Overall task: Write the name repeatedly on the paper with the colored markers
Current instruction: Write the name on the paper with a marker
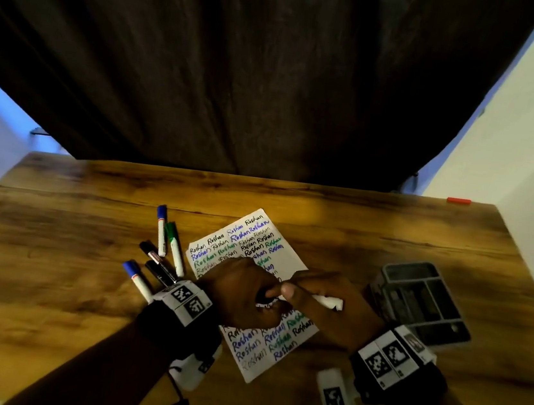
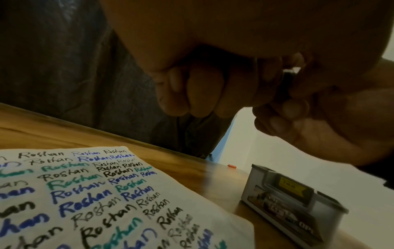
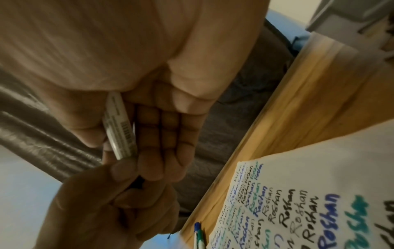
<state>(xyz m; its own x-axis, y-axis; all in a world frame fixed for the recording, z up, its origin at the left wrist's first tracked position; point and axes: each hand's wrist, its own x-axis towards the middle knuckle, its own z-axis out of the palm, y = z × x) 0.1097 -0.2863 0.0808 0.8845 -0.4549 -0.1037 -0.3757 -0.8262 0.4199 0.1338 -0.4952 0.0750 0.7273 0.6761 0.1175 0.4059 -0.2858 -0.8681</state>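
Note:
The white paper [image 1: 255,234], filled with the name in black, blue and green, lies on the wooden table [image 1: 356,233]. Both hands meet just above its middle. My right hand [image 1: 308,296] grips the white barrel of a marker [image 1: 327,301], which the right wrist view shows lying along the curled fingers [image 3: 157,143] as the marker barrel [image 3: 120,126]. My left hand [image 1: 248,287] is curled round the marker's black cap end [image 2: 286,84]. The tip is hidden between the hands.
Several capped markers [image 1: 166,244], blue, green and black, lie fanned out left of the paper. A grey compartment box [image 1: 415,298] stands to the right. A small red piece [image 1: 458,201] sits at the far right table edge. A dark curtain hangs behind.

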